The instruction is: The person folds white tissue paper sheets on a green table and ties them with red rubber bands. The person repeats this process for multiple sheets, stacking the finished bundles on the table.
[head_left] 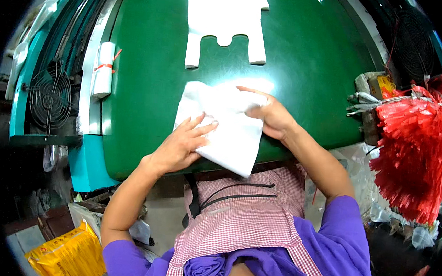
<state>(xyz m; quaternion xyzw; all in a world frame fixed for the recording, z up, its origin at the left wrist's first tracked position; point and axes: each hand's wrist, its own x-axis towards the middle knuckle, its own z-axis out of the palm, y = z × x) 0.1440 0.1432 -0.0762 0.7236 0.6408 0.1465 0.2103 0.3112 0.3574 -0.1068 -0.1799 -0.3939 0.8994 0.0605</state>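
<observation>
A folded stack of white plastic bags lies in front of me at the near edge of the green conveyor belt, one corner sticking out past the edge. My left hand rests on its left side with the fingers spread. At its upper right, my right hand has thumb and fingers curled around the rim of the stack; the fingertips are slightly blurred. Farther up the belt lies a flat pile of white vest-handle plastic bags, handles toward me. Neither hand touches that pile.
A rolled white bundle with a red tie lies at the belt's left side. Red plastic strips hang at the right. Wire fan guards stand beside the frame. A yellow package sits low on the left.
</observation>
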